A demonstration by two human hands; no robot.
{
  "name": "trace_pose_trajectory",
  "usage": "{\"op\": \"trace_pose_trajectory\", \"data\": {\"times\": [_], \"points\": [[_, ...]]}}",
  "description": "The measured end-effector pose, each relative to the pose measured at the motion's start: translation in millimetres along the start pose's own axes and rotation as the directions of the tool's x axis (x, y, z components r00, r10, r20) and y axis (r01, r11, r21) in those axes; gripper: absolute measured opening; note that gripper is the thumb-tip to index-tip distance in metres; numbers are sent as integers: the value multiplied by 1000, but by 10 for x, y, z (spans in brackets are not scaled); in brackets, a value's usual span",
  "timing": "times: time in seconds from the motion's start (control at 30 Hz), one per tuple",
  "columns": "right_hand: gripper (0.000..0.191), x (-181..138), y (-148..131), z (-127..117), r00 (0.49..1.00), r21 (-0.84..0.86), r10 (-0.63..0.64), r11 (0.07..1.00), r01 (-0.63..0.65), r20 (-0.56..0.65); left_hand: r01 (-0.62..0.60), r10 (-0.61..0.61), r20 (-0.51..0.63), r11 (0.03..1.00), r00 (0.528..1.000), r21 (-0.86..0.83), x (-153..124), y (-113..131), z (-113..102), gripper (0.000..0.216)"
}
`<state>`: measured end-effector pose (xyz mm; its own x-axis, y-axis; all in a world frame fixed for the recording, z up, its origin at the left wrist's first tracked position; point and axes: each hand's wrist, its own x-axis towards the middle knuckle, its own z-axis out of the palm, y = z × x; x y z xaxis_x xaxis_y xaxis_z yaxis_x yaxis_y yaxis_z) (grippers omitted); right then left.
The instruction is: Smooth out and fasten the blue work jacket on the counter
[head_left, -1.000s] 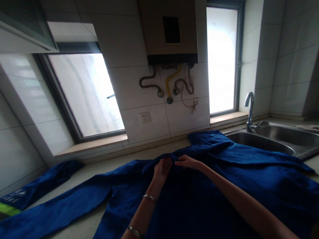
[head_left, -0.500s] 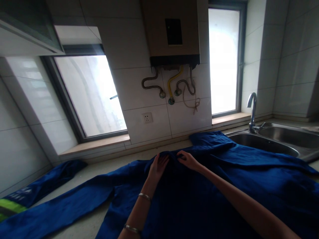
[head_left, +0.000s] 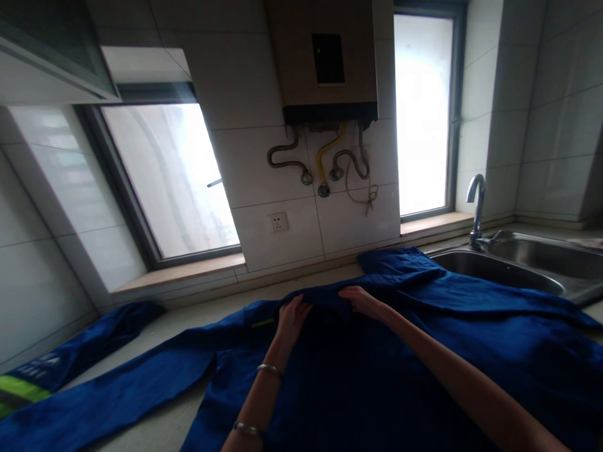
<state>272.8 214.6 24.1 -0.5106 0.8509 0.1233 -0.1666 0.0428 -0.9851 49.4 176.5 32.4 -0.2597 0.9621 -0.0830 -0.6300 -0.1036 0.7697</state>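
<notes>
Two at centre frame: left hand (head_left: 292, 316), right hand (head_left: 363, 301), each pinched shut on the blue jacket (head_left: 424, 351) spread over the counter (head_left: 164, 427).

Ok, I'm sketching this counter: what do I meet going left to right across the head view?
Green-striped fabric end → left hand → right hand → tap. Both hands are on the blue garment.
</notes>
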Motion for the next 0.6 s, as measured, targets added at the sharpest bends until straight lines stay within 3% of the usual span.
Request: {"op": "trace_pose_trajectory", "data": {"times": [0.13,0.3,0.4,0.5,0.6], "points": [[38,27,53,24,999,-53,5,999,-8,-42,0,-1,26,999,1000,39,-32,-1,-9,6],[41,98,98,-35,986,30,-35,999,40,-163,31,-19,-80,989,997,147,-34,27,-31,18],[42,99,81,-43,977,-183,-90,982,54,-194,58,-37,-110,981,993,187,-51,68,-34,24],[39,8,4,52,902,-539,-376,815,213,-211,85,-67,-96,977,993,197,-76,99,-16,31],[42,-138,-78,233,783,-812,-616,499,302,-87,116,-111,-36,975,993,191,-106,89,28,34]]}}
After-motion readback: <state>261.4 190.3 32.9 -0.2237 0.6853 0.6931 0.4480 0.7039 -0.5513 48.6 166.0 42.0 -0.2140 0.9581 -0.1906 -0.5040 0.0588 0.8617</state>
